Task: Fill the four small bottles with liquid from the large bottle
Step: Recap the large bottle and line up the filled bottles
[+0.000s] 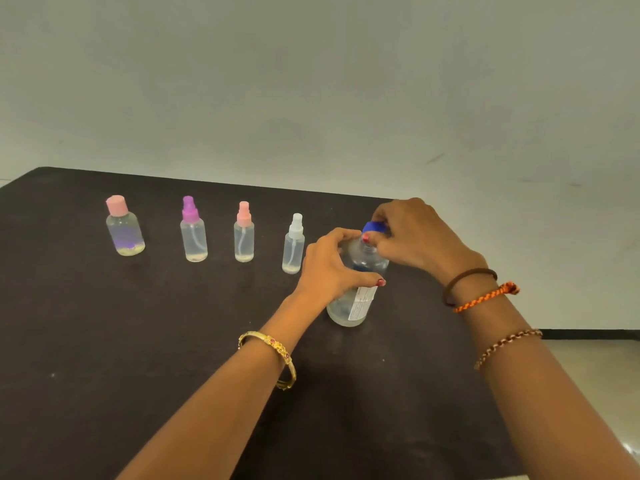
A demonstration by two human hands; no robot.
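Both hands on large bottle (356,292): left hand (332,265) gripping body, right hand (412,233) pinching blue cap (374,227).

Head-worn camera looks forward and down, near the table (104,341).

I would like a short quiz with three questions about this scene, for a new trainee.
1. True or false: the large bottle lies on its side on the table.
2. Which hand grips the blue cap? A) left hand B) right hand C) neither
3. Fill in: the small bottle nearest the large bottle has a ____ spray top.

Key
1. False: it stands upright, held round its body by the left hand.
2. B
3. white
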